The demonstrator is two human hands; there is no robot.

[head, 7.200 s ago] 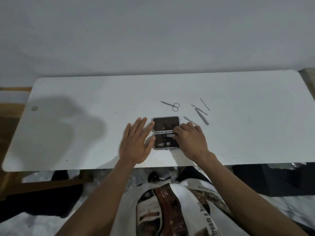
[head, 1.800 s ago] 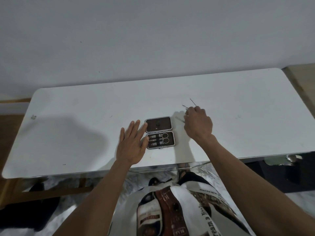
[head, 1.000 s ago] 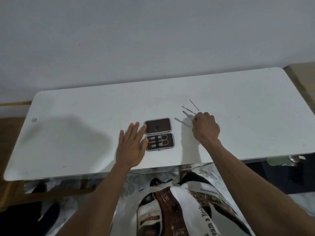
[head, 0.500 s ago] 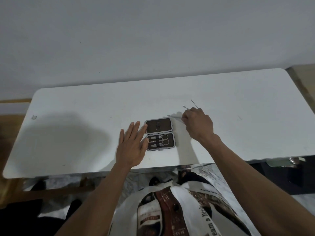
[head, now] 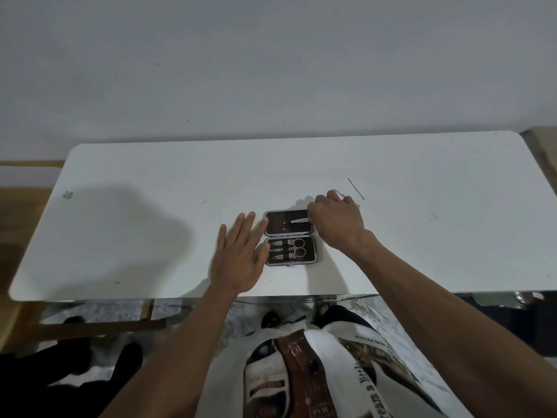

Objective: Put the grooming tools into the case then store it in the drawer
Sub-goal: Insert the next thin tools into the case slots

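Observation:
The open grooming case (head: 313,254) lies near the front of the white table (head: 150,182), its lid half toward the wall. Small scissors (head: 294,247) and other metal tools sit in the near half. My right hand (head: 336,220) pinches a slim metal tool (head: 299,220) whose tip hangs over the dark lid half. My left hand (head: 239,260) lies flat with fingers spread, touching the case's left edge. Two thin metal tools remain on the table behind my right hand: one (head: 338,191) partly hidden by my fingers, another (head: 356,188) farther right.
A plain wall rises behind the table. A wooden frame (head: 90,327) shows under the table's left front edge. The table's front edge runs just in front of my wrists. No drawer is visible.
My right hand picked a slim tool off the table right of the case and carried it left over the lid half. My left hand stayed against the case.

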